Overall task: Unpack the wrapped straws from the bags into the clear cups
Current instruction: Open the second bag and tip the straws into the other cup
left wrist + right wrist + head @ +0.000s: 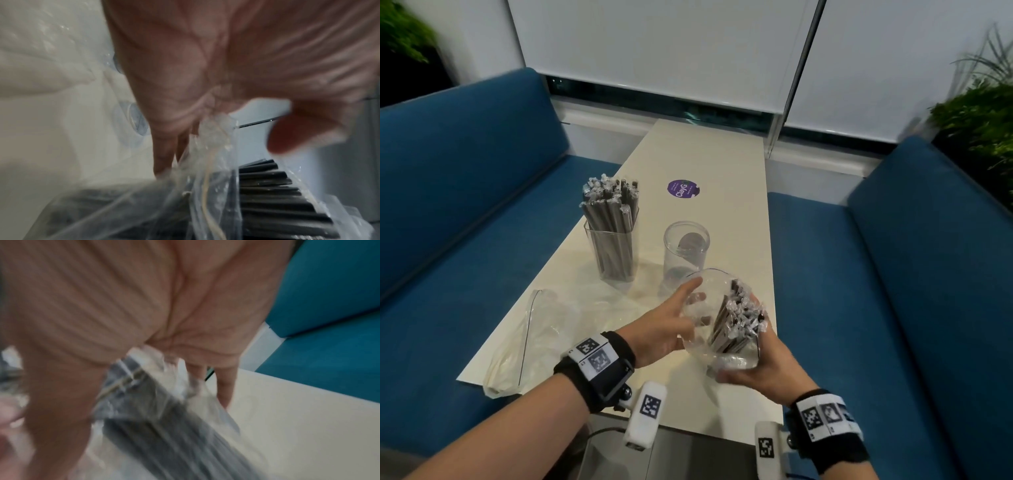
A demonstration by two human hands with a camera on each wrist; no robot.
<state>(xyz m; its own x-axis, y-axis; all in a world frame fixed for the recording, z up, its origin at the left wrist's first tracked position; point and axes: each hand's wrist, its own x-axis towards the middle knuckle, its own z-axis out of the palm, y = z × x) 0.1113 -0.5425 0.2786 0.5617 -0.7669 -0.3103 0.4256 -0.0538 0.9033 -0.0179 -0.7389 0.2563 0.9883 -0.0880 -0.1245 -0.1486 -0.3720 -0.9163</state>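
Head view: a clear plastic bag (722, 329) of wrapped dark straws (736, 322) is held above the near end of the cream table (722, 164), mouth upward. The right hand (760, 370) cups the bag's lower end from below, fingers curled round it. The left hand (664, 325) grips the bag's left side, thumb raised along the film and fingers wrapped behind. Left wrist view shows the left hand's fingers (170, 146) against crumpled film with black straws (277, 203) beneath. Right wrist view, blurred, shows the right hand's fingers (224, 386) behind the bag (197, 389) and the grey bundle (174, 443).

Just beyond the bag stands a round clear cup (686, 253) with no straws in it. To its left, apart from it, a square clear cup (613, 253) stands packed with upright wrapped straws (609, 202). An emptied, flattened plastic bag (530, 339) lies on the table's near left corner.

A round purple sticker (682, 188) on the table reads "ClayG"; the remaining print is too small to read. Both wrists carry black bands with square coded markers (592, 354).

Blue upholstered benches (465, 192) flank the table on both sides. White roller blinds (654, 51) hang behind, with green plants (976, 116) at the outer edges.
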